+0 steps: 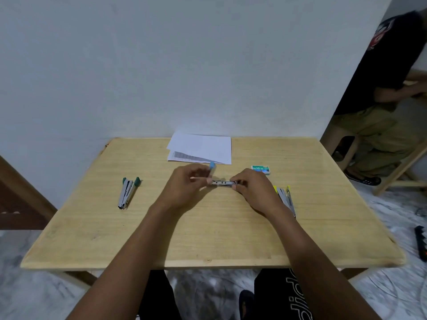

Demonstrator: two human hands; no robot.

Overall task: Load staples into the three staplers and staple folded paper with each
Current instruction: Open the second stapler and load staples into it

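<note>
A small metal stapler with blue ends (pixel 222 183) lies opened at the middle of the wooden table (pixel 208 239). My left hand (pixel 187 185) grips its left part, and one blue tip shows above the fingers. My right hand (pixel 251 189) pinches its right end. A green-tipped stapler (pixel 127 192) lies to the left, apart from my hands. A yellow-tipped stapler (pixel 285 197) lies to the right, partly hidden by my right wrist. A green and white staple box (pixel 261 169) rests behind my right hand. White paper sheets (pixel 201 147) lie at the far edge.
A grey wall stands right behind the table. Another person sits on a stool (pixel 342 146) at the far right beside a second wooden table leg. A black power strip (pixel 421 241) lies on the floor at the right. A brown door (pixel 20 195) is at the left.
</note>
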